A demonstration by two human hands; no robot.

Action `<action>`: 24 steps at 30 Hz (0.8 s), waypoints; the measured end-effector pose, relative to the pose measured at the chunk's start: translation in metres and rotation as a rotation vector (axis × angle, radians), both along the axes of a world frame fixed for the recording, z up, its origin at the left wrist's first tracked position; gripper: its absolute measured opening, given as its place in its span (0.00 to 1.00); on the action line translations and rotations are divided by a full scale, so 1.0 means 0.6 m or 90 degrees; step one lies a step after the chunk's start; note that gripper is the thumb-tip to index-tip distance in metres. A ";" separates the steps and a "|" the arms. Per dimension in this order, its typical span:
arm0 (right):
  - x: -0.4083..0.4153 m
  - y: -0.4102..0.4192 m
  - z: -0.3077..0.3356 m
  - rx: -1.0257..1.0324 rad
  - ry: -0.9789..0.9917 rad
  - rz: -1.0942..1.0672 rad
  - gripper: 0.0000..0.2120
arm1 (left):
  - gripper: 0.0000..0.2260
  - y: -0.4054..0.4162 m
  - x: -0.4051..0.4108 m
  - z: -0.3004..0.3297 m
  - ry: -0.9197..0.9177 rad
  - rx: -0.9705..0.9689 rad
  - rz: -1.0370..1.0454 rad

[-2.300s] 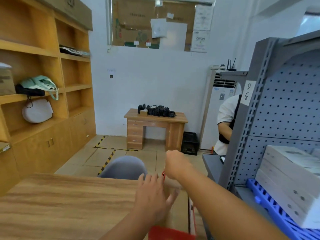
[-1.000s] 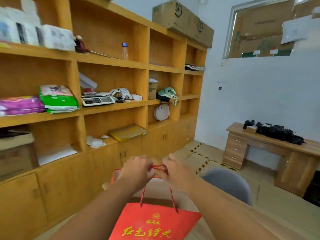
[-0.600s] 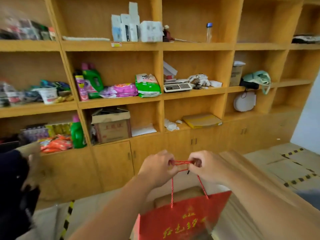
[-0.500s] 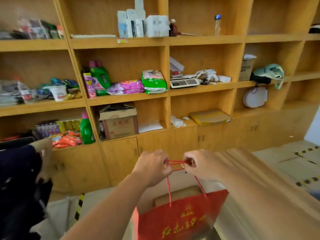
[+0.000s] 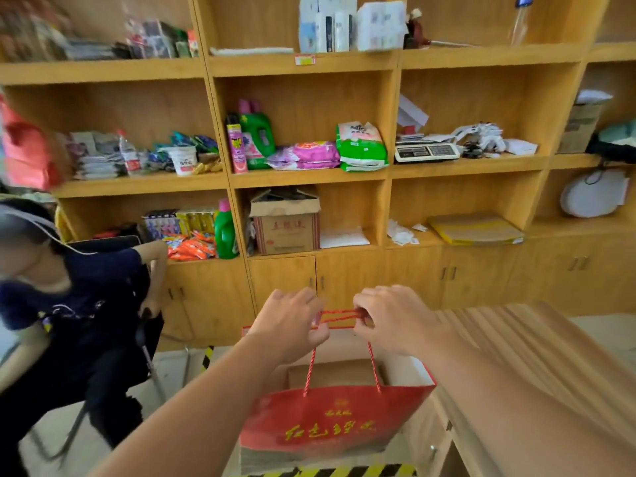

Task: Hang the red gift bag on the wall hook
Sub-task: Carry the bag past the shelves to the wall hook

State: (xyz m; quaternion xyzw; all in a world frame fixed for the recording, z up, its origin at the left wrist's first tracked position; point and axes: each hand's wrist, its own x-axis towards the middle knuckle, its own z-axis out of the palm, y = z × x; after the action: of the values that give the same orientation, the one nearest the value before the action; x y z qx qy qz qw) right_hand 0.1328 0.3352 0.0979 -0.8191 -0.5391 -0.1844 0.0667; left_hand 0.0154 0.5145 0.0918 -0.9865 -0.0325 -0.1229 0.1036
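The red gift bag (image 5: 330, 421), printed with gold characters, hangs in the air in front of me by its red rope handles (image 5: 339, 316). My left hand (image 5: 292, 325) and my right hand (image 5: 392, 318) each pinch one end of the handles and hold them stretched level between them. The bag's mouth gapes open and shows a brown box inside. No wall hook is in view.
A tall wooden shelf unit (image 5: 309, 177) full of bottles, packets and boxes fills the wall ahead. A seated person in dark clothes (image 5: 79, 321) is at the left. A wooden table (image 5: 537, 366) runs along my right. Something red (image 5: 24, 149) hangs blurred at the left edge.
I have lifted the bag off the table by its handles and turned left. The view swung from the far white wall to the shelves, and the seated person came into view.
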 end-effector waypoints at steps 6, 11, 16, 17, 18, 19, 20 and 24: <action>-0.005 0.076 -0.004 -0.023 -0.003 -0.028 0.09 | 0.12 0.064 0.001 -0.020 -0.012 -0.073 0.036; 0.008 0.141 -0.003 -0.038 -0.006 -0.038 0.10 | 0.11 0.124 0.015 -0.043 -0.016 -0.113 0.042; 0.032 0.194 -0.009 -0.065 -0.002 -0.079 0.10 | 0.11 0.180 0.051 -0.057 -0.011 -0.131 0.023; 0.039 0.202 -0.010 -0.063 0.005 -0.087 0.10 | 0.11 0.188 0.060 -0.057 -0.015 -0.124 0.020; 0.048 0.212 -0.010 -0.063 0.012 -0.094 0.10 | 0.11 0.198 0.072 -0.058 -0.020 -0.119 0.015; 0.058 0.222 -0.011 -0.063 0.016 -0.100 0.11 | 0.11 0.208 0.084 -0.059 -0.024 -0.114 0.009; 0.071 0.232 -0.012 -0.063 0.017 -0.106 0.11 | 0.11 0.218 0.100 -0.059 -0.025 -0.110 0.003; 0.141 0.277 -0.014 -0.062 0.027 -0.118 0.11 | 0.12 0.262 0.172 -0.059 -0.029 -0.121 -0.012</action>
State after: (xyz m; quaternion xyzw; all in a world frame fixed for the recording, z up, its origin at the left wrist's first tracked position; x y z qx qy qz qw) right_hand 0.2172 0.5015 0.0895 -0.8712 -0.4681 -0.1464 0.0209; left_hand 0.1189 0.6719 0.0565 -0.9891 -0.0371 -0.1424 0.0079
